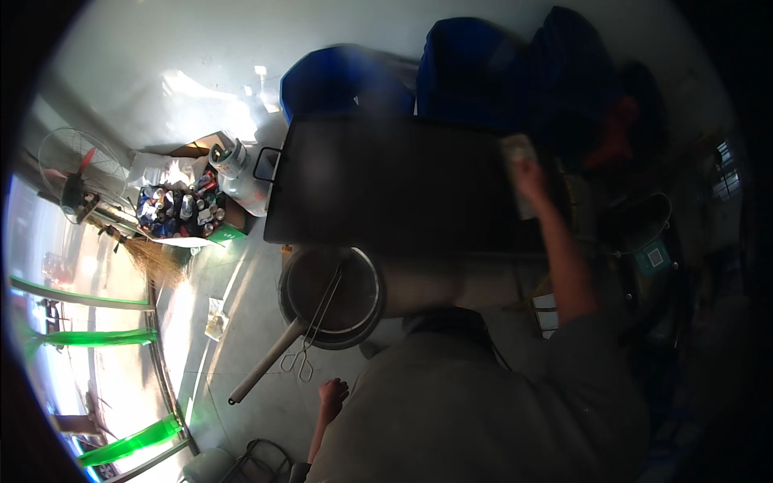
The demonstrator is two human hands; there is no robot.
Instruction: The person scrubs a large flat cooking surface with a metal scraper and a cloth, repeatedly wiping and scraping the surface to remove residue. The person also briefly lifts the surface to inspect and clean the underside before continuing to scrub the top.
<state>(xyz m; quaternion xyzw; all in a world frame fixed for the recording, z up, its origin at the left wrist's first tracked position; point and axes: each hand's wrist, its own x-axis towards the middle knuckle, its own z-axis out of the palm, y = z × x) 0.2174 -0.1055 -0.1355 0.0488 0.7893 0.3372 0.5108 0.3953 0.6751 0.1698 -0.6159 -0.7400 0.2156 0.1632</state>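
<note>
In front of me stretches a dark, flat rectangular tabletop [392,187] with a black loop handle on its left side. My right hand [529,180] presses on a pale, flat, oblong piece [518,151], perhaps a cloth or card, at the tabletop's right end. The dim light hides its material. My left hand [333,393] hangs low at my side, fingers curled, with nothing visible in it. Nearest to that hand is a long-handled round pan or strainer [314,290] resting over a larger round vessel. Metal tongs [320,314] with loop handles lie across it.
Blue plastic bins [320,78] stand against the far wall. Left of the tabletop are a gas cylinder [244,187] and a carton of crushed cans [181,208]. A fan [75,181] and a straw broom [151,256] stand further left. A dark pot [634,226] is at right.
</note>
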